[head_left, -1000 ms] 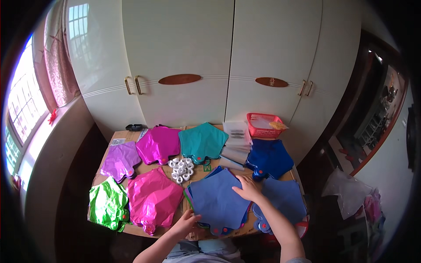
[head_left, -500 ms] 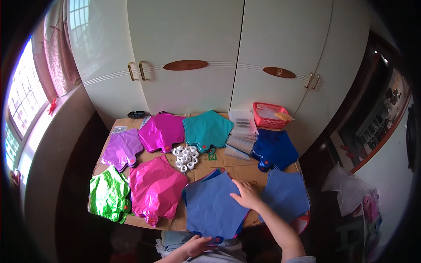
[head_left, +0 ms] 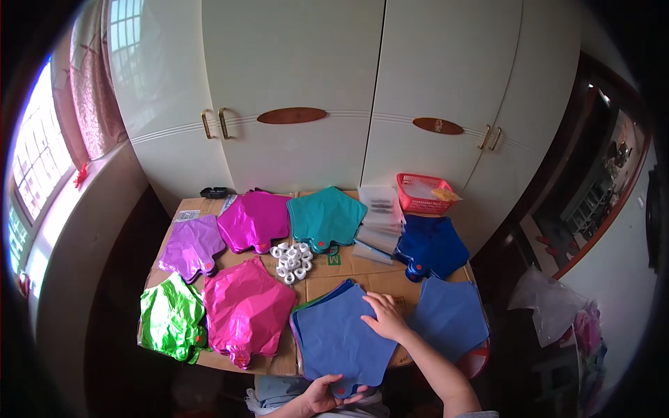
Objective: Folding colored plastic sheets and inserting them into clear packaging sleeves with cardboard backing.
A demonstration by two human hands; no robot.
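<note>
1. Blue foil balloon stack: the left hand now pinches its near tail, having dropped from the stack's edge; the right hand stays flat, open, on top.
2. Beyond the hands: one green, two pink, one purple, one teal balloon.

Stack of flat blue star-shaped foil balloons on a cardboard-covered worktop.

The uninflated periwinkle-blue balloon on top lies flat at the near edge of the worktop, its pointed lobes spread and its lower tip hanging past the edge. Beneath it show the edges of darker blue and teal sheets, fanned slightly along the upper left side. The right hand presses flat on the stack's upper right lobe; the left hand pinches the bottom tip.
</note>
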